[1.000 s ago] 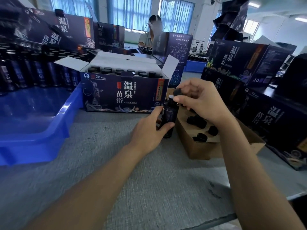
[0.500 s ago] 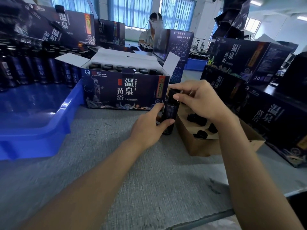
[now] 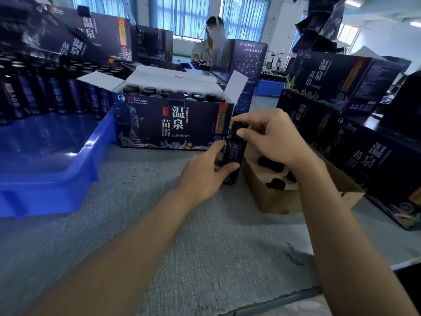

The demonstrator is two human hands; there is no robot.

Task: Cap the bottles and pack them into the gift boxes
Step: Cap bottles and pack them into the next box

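Note:
A dark bottle (image 3: 234, 151) stands upright on the grey table, just right of the open gift box (image 3: 173, 126). My left hand (image 3: 205, 174) grips the bottle's body from the left. My right hand (image 3: 271, 137) curls over the bottle's top and pinches the black cap (image 3: 238, 126) that sits on its neck. The gift box holds rows of capped bottles (image 3: 164, 92), its white flaps folded open. A brown cardboard tray (image 3: 280, 197) to the right holds loose black caps (image 3: 271, 163).
A blue plastic bin (image 3: 50, 169) at the left holds several dark bottles (image 3: 45, 92) along its far side. Closed gift boxes (image 3: 369, 156) are stacked at the right and behind. A person sits at the far table. The table's front edge runs near my arms.
My right hand has lowered the cap onto the bottle's neck and now covers the top. The left hand keeps its grip on the bottle, which stays in place.

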